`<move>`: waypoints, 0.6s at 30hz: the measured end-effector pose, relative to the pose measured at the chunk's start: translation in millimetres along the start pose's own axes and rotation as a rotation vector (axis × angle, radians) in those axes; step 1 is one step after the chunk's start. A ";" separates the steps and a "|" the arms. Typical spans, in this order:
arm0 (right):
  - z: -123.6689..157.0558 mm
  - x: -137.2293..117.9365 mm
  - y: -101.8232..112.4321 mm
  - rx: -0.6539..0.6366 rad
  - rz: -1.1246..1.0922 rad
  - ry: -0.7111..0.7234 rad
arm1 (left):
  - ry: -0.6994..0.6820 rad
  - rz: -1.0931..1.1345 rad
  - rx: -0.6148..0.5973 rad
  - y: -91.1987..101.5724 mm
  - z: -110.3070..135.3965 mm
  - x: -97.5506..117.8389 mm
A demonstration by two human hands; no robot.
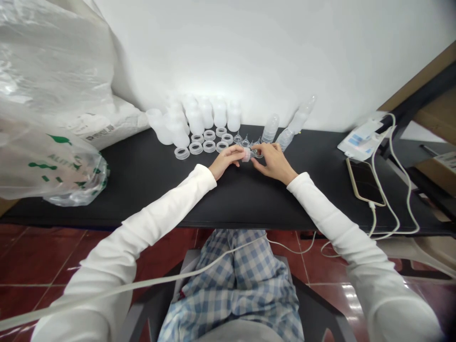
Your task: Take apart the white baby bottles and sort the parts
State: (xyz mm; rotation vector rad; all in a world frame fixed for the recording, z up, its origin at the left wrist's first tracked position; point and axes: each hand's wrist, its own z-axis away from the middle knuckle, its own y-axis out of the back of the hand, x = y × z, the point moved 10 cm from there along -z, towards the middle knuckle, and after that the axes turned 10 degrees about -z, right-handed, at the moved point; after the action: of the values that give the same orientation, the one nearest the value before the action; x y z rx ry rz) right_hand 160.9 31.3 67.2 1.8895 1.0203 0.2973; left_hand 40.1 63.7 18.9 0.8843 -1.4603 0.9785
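Observation:
My left hand (pixel 225 161) and my right hand (pixel 273 161) meet over the middle of the black table (pixel 149 185). My left fingers pinch a small translucent plastic ring (pixel 245 154). My right fingers are closed on a clear teat-like piece (pixel 257 153) pressed against that ring. Just behind my hands lie several clear teats (pixel 242 140) and several plastic rings (pixel 203 142). Several white plastic bottles (pixel 199 118) stand in rows against the wall.
Two capped bottles (pixel 285 126) lean on the wall at the right. A large plastic bag (pixel 50 118) fills the table's left end. A phone (pixel 364 180) with a white cable (pixel 395 190) and a white packet (pixel 359 140) lie at the right.

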 end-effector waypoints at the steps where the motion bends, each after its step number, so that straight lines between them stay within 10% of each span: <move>1: 0.3 0.4 -0.4 -0.007 -0.012 0.005 | -0.009 -0.007 -0.009 -0.8 0.3 0.8; 18: 0.5 6.8 -1.0 0.040 -0.173 -0.049 | -0.089 -0.026 -0.014 -7.9 3.0 6.2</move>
State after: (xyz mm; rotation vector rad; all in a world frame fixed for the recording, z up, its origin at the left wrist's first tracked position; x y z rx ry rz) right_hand 164.8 36.3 64.7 1.8210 1.1558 0.1296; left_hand 45.6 57.9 25.7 0.9440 -1.5253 0.9190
